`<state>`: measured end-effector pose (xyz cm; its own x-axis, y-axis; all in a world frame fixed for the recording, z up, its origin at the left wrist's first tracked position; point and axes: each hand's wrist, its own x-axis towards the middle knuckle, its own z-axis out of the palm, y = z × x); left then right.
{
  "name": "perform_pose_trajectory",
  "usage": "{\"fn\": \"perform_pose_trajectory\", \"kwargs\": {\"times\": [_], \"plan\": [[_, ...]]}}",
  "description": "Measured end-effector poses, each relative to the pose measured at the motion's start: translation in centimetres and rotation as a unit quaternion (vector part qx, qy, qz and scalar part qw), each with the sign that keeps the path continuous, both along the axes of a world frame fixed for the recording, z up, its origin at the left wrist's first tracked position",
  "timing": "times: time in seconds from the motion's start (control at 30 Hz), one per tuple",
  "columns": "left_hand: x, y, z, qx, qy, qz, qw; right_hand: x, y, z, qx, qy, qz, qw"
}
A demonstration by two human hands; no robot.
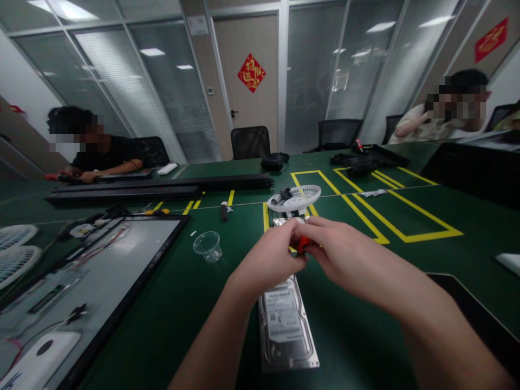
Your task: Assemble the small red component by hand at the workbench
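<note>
My left hand (280, 249) and my right hand (335, 244) meet in front of me, just above the far end of a silver hard drive (284, 325). Both have their fingers closed around a small object with a red part (303, 245). Most of that object is hidden, so its kind is unclear. The hard drive lies label up on the green table, pointing away from me. Just past my fingers, a piece of shiny metal (280, 222) shows in part. Behind it a round white slotted basket (311, 194) holds dark grey parts.
A clear plastic cup (208, 246) stands left of my hands. Further left lies an opened flat panel (122, 271) with wires. Long black bars (227, 184) lie beyond. Yellow tape (430, 237) marks the table. One person (117, 157) sits far left, another (418, 127) far right.
</note>
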<state>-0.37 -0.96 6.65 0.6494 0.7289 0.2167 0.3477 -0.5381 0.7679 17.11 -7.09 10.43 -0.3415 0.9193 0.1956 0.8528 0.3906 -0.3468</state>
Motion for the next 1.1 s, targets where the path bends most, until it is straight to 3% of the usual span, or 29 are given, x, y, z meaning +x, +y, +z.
{"fn": "perform_pose_trajectory", "kwargs": {"times": [0.17,0.37,0.6,0.8,1.03,1.1], "plan": [[0.13,0.21,0.05,-0.016,0.038,0.000,0.999,0.03,0.17,-0.09,-0.007,-0.035,-0.059,0.998],[-0.12,0.09,-0.14,-0.005,-0.001,0.006,1.000,0.34,0.02,-0.29,-0.018,0.011,0.010,1.000],[0.12,0.12,0.14,-0.014,0.030,-0.014,0.999,-0.03,0.22,0.03,-0.025,-0.036,-0.064,0.997],[0.04,0.03,-0.11,-0.010,0.007,0.003,1.000,0.75,-0.01,-0.22,-0.006,0.011,-0.001,1.000],[0.27,0.04,-0.12,-0.032,0.018,-0.005,0.999,0.46,0.09,0.19,-0.014,-0.036,-0.072,0.997],[0.24,0.10,-0.25,-0.028,0.009,-0.002,1.000,0.42,-0.03,0.27,0.000,-0.026,-0.052,0.998]]}}
